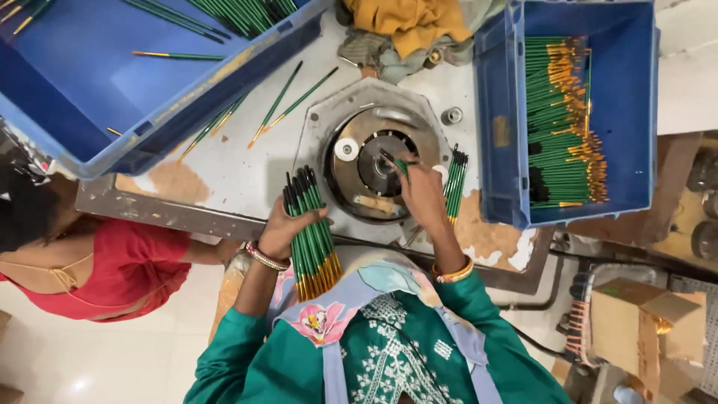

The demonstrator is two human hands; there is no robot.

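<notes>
Head view, looking straight down: the left hand (283, 228) is clenched around a bundle of green brush handles (312, 236) with gold ferrules at the near end, held over the desk (247, 176) edge. The right hand (422, 193) pinches 1 green handle (399, 164), its tip at the round metal machine head (378, 166) set into the desk. A small pile of handles (455, 183) lies just right of that hand. 2 blue crates (493, 127) hold more handles. Another person in red (123, 273) is at left.
</notes>
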